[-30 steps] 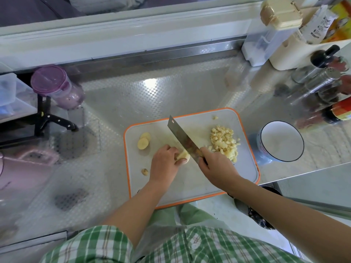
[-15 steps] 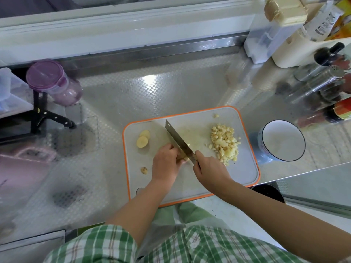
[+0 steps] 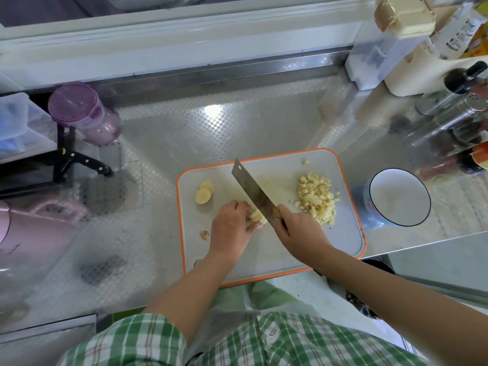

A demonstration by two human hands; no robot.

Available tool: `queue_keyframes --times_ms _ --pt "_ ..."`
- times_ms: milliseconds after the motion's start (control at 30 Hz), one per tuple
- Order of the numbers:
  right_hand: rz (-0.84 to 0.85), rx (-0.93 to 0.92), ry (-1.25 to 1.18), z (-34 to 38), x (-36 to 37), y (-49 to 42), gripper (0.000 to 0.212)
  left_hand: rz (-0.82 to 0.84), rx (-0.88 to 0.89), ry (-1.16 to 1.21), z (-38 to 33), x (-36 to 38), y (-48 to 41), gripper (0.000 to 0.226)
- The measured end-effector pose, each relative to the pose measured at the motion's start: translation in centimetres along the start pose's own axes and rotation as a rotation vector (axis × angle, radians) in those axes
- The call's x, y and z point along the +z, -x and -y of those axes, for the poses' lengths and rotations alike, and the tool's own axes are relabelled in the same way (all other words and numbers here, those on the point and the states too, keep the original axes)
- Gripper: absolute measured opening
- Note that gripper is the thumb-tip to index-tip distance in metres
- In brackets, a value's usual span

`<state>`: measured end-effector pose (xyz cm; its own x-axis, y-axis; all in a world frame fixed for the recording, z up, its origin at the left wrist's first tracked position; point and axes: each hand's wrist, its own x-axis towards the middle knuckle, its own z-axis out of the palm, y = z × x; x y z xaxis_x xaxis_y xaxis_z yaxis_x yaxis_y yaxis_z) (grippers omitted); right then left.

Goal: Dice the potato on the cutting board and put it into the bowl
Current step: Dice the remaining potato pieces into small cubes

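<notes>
My steel cleaver (image 3: 253, 191) has shifted along the pale potato chunk (image 3: 255, 216).
My left hand (image 3: 232, 225) clamps it on the orange-rimmed cutting board (image 3: 343, 239), and my right hand (image 3: 298, 233) grips the cleaver. One diced pile (image 3: 317, 199) is done, two round slices (image 3: 203, 194) are left, and the dark-rimmed white bowl (image 3: 396, 196) is empty.

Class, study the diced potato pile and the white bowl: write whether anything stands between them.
Nothing visible does. The diced potato pile lies at the right side of the cutting board, and the bowl stands just beyond its edge. The knife, left hand and right hand are left of the pile.
</notes>
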<state>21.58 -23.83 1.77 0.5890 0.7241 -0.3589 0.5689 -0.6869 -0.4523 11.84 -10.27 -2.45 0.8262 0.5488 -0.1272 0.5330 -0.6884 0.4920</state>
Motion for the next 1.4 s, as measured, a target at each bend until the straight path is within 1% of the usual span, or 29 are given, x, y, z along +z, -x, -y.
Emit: queue_keyframes --times_ms 133,333,400,467,633,700,767,833,933,1000,1133,1200,1300,1400 --pt "0.059 -0.001 0.084 0.0 0.2 0.5 0.012 0.012 -0.01 -0.004 -0.1 0.2 0.0 0.022" --pt "0.061 0.021 0.129 0.5 1.2 0.3 0.006 0.014 -0.041 0.03 -0.5 0.2 -0.4 0.012" --pt "0.053 0.023 0.144 0.5 1.7 0.2 0.006 0.008 -0.044 0.029 -0.7 0.2 -0.5 0.012" --pt "0.031 0.027 0.139 0.3 2.1 0.2 0.01 0.014 -0.05 0.024 -0.7 0.1 -0.5 0.011" --pt "-0.025 0.055 0.013 0.0 2.3 -0.2 0.013 0.032 -0.046 0.021 -0.5 0.0 -0.4 0.008" --pt "-0.035 0.044 -0.032 0.1 1.8 -0.4 0.014 0.028 -0.039 0.01 -0.4 -0.1 -0.2 0.007" --pt "-0.041 0.02 -0.059 0.3 1.0 -0.3 0.015 0.019 -0.04 0.011 -0.2 -0.2 -0.1 0.01" --pt "-0.028 -0.003 -0.053 0.4 0.4 0.1 0.016 0.014 -0.046 0.01 -0.1 -0.1 -0.1 0.012" --pt "0.015 -0.024 0.014 0.6 0.4 0.5 0.013 0.009 -0.053 -0.002 -0.2 -0.2 -0.1 0.006" --pt "0.032 -0.023 0.055 0.6 0.8 0.7 0.01 0.0 -0.054 -0.003 -0.3 -0.3 -0.2 0.002" --pt "0.04 -0.001 0.094 0.8 1.8 0.5 0.007 -0.002 -0.065 -0.015 -0.6 -0.5 -0.4 0.004" --pt "0.045 0.02 0.103 1.0 2.3 0.4 0.005 -0.003 -0.064 -0.025 -0.6 -0.5 -0.4 0.006" --pt "0.028 0.042 0.11 1.1 2.9 0.3 0.013 0.006 -0.057 -0.022 -0.6 -0.5 -0.4 0.007" --pt "-0.006 0.062 0.045 0.7 2.9 0.1 0.012 0.022 -0.054 -0.005 -0.4 -0.6 -0.5 0.006"
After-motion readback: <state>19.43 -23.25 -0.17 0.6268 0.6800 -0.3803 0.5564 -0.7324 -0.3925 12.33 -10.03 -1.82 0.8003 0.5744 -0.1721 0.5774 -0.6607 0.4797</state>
